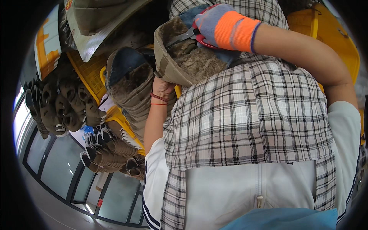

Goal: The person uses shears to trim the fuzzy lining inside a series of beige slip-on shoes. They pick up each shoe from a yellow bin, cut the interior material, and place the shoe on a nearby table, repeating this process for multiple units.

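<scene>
My left hand (162, 86), bare with red string bracelets at the wrist, grips the underside of a tan boot (168, 65) with a brown fleece lining. My right hand (219, 25) wears a grey-blue glove with an orange cuff. It holds red-handled scissors (190, 35) whose blades reach into the boot's fleecy opening. A checked cloth (249, 115) over a white garment (230, 191) fills the middle of the view beneath both arms.
A second fleece-lined boot (128, 78) lies just left of the held one. Yellow plastic crates (90, 74) stand at left and another yellow crate (333, 34) at top right. Several brown boots with dark soles (63, 105) are stacked at left, and more boots (109, 151) sit below them beside glass panels (61, 165).
</scene>
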{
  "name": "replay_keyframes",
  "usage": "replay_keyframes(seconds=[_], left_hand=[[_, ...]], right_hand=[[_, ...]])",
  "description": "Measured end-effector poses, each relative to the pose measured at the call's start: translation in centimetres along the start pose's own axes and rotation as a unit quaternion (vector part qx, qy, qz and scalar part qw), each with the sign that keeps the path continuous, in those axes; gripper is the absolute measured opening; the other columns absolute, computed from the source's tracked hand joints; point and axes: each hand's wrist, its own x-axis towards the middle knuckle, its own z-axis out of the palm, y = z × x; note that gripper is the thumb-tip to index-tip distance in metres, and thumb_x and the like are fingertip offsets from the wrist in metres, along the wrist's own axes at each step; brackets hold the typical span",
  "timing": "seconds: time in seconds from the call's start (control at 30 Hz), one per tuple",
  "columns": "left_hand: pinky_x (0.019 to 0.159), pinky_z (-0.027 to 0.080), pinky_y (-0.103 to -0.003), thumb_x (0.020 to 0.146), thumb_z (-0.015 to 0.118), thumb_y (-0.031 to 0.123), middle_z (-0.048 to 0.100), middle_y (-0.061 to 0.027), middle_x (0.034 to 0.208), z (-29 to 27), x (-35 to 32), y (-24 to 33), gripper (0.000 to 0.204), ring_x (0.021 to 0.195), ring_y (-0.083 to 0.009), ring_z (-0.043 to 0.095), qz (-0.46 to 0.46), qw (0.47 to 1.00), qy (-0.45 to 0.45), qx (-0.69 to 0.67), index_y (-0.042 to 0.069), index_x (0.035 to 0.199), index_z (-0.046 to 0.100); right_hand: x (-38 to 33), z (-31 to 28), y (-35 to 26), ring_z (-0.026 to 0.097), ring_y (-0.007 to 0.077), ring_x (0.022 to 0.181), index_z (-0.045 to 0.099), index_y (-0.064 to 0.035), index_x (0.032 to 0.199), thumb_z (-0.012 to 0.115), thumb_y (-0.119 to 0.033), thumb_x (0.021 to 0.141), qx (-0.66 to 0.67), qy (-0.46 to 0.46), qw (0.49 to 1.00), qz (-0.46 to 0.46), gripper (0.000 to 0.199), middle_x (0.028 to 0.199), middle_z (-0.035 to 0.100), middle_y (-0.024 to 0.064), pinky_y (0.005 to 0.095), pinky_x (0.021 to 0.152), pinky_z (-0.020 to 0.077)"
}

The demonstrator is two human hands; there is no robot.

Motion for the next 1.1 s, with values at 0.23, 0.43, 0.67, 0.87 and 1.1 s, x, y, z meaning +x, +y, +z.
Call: replay_keyframes(seconds=[0.23, 0.43, 0.67, 0.87, 1.1], left_hand=[[0.076, 0.053, -0.040, 0.076, 0.063, -0.001, 0.059, -0.0087, 0.102, -1.7, 0.3, 0.0, 0.036, 0.087, -0.0226, 0.061, -0.020, 0.997, -0.041, -0.069, 0.004, 0.110, 0.054], [0.077, 0.051, -0.037, 0.070, 0.072, 0.005, 0.062, -0.0065, 0.096, -2.3, 1.1, 0.1, 0.037, 0.085, -0.0186, 0.060, -0.003, 0.999, -0.048, -0.012, 0.006, 0.104, 0.058], [0.076, 0.051, -0.037, 0.070, 0.072, 0.005, 0.062, -0.0077, 0.095, -1.8, 1.0, 0.3, 0.036, 0.086, -0.0194, 0.060, -0.015, 0.999, -0.027, -0.040, 0.006, 0.103, 0.058], [0.076, 0.051, -0.040, 0.070, 0.072, 0.006, 0.062, -0.0072, 0.096, -3.3, 0.8, -0.1, 0.035, 0.086, -0.0215, 0.060, 0.017, 1.000, 0.007, 0.021, 0.007, 0.102, 0.059], [0.075, 0.051, -0.040, 0.071, 0.071, 0.006, 0.062, -0.0092, 0.097, -2.4, 0.9, 0.1, 0.034, 0.087, -0.0211, 0.060, 0.014, 0.999, -0.028, -0.023, 0.006, 0.102, 0.058]], right_hand=[[-0.4, -2.6, 1.4, 0.063, 0.0274, 0.063, 0.064, -0.0045, 0.069, 0.057, -0.035, 0.074, 0.056, -0.070, 0.995, -0.038, 0.031, 0.069, 0.063, 0.0134, 0.0387, 0.054, 0.0483], [-3.2, -4.4, 3.6, 0.061, 0.0263, 0.068, 0.064, -0.0052, 0.076, 0.061, -0.035, 0.069, 0.093, 0.106, 0.984, -0.113, 0.030, 0.071, 0.062, 0.0127, 0.0355, 0.062, 0.0470], [-4.0, -2.1, 2.5, 0.059, 0.0234, 0.066, 0.062, -0.0080, 0.070, 0.060, -0.034, 0.067, 0.022, 0.163, 0.966, -0.201, 0.027, 0.069, 0.060, 0.0089, 0.0333, 0.061, 0.0448], [-3.0, -1.7, 1.6, 0.058, 0.0216, 0.061, 0.061, -0.0077, 0.064, 0.058, -0.027, 0.068, -0.010, 0.214, 0.955, -0.205, 0.020, 0.064, 0.059, 0.0084, 0.0332, 0.055, 0.0440], [-3.3, -2.3, 1.4, 0.058, 0.0219, 0.059, 0.061, -0.0052, 0.064, 0.054, -0.016, 0.068, -0.072, 0.233, 0.946, -0.215, 0.013, 0.061, 0.058, 0.0090, 0.0320, 0.054, 0.0444]])
